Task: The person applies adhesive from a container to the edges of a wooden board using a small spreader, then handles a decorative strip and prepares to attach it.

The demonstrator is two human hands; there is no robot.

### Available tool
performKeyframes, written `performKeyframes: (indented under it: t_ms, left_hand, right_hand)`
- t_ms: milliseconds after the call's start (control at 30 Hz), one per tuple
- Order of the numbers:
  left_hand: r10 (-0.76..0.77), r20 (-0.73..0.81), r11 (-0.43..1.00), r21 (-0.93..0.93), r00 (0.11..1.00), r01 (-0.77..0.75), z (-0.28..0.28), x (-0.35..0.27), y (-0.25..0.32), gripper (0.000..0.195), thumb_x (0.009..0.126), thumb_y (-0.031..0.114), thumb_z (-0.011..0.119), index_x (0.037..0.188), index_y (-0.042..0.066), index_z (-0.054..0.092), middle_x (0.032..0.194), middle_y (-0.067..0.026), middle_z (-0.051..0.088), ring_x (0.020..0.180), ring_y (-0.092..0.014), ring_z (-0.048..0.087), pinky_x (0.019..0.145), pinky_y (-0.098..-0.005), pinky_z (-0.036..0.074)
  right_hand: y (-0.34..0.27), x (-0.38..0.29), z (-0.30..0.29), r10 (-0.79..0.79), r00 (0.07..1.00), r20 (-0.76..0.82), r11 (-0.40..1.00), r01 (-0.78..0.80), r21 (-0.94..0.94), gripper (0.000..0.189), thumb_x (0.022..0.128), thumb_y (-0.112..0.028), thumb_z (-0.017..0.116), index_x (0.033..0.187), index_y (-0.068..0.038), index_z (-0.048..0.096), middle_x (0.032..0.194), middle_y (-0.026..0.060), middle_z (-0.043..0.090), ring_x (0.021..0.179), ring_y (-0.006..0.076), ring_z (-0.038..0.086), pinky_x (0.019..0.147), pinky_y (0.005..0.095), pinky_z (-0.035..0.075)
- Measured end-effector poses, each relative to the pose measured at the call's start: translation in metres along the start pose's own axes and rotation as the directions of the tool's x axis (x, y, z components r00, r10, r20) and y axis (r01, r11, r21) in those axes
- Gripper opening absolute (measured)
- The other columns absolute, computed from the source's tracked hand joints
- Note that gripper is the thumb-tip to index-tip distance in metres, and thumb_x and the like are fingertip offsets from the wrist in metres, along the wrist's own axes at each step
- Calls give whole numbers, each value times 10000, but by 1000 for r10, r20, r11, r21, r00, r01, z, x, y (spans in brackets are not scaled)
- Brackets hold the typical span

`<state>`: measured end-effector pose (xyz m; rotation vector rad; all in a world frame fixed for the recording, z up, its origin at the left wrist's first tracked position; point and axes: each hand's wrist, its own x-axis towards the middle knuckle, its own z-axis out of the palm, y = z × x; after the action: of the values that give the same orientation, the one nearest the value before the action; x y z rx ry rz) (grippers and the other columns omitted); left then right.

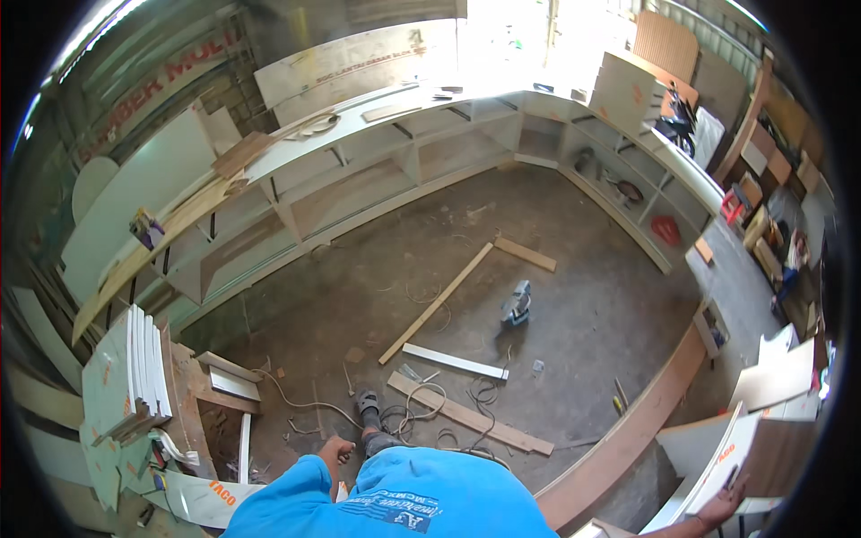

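Note:
My left hand (337, 449) hangs low in front of my blue shirt, fingers loosely curled and nothing visible in them. Beneath it is the concrete floor (303, 376), near my sandalled foot (368, 402). Far out to the right, my right hand (728, 503) rests against a white-faced board (713, 464) that bears orange print. A small dark object (732, 477) lies at its fingertips; whether the fingers grip it is unclear. On the floor ahead lie a notched wooden plank (471, 413), a white strip (457, 361), a long wooden batten (437, 302) and a portable power tool (518, 306).
Long open-fronted cabinets (356, 195) enclose the far side and left. Loose cables (430, 403) loop around my feet. White panels (144, 363) stand stacked on the left. A long brown board (625, 430) borders the right. Another person (794, 259) is at the far right.

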<state>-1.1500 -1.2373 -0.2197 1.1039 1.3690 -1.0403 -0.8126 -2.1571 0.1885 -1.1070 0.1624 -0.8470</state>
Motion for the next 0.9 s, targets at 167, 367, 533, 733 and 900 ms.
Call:
performKeyframes:
  t_ms: [167, 367, 533, 733, 900]
  left_hand:
    - [248, -94, 969, 27, 964, -246, -66, 37, 41, 478, 1004, 490, 592, 916, 39, 724, 699, -72, 646, 524, -187, 550, 511, -383, 484]
    - [609, -216, 693, 612, 763, -381, -222, 8, 106, 502, 929, 466, 582, 1004, 13, 786, 1115, -248, 743, 1075, -374, 726, 924, -491, 574]
    - [572, -513, 819, 319, 641, -476, -352, -27, 145, 447, 912, 412, 624, 1001, 0, 773, 1108, -263, 735, 1070, -389, 718, 916, -482, 566]
    - [221, -787, 791, -201, 576, -577, -433, 47, 40, 493, 954, 450, 599, 894, -24, 718, 793, -212, 710, 777, -347, 719, 754, -497, 561]
    - [327, -443, 814, -316, 835, -487, -361, 26, 4, 336, 909, 255, 583, 708, 11, 697, 666, -162, 696, 534, -276, 675, 494, -438, 537]
  right_hand:
    - [142, -107, 220, 364, 917, 164, 887, -395, 238, 413, 1005, -47, 569, 1408, 43, 580, 1531, 217, 498, 1351, 403, 547, 1166, 475, 455]
    - [215, -296, 516, 357, 623, 696, 688, -679, 254, 416, 1016, -21, 594, 1416, 68, 518, 1444, 243, 568, 1198, 401, 652, 1033, 500, 587]
    - [241, -367, 659, 429, 468, 773, 619, -775, 126, 422, 997, -58, 631, 1389, 63, 532, 1333, 222, 643, 1177, 365, 661, 1028, 495, 575]
    - [358, -427, 782, 456, 392, 799, 580, -812, 67, 397, 957, -101, 664, 1332, 8, 594, 1266, 174, 680, 1149, 325, 676, 1045, 502, 548]
    - [425, -435, 841, 460, 352, 815, 604, -797, 4, 283, 935, -86, 659, 1214, -47, 631, 1232, 119, 688, 1140, 278, 671, 1017, 492, 556]
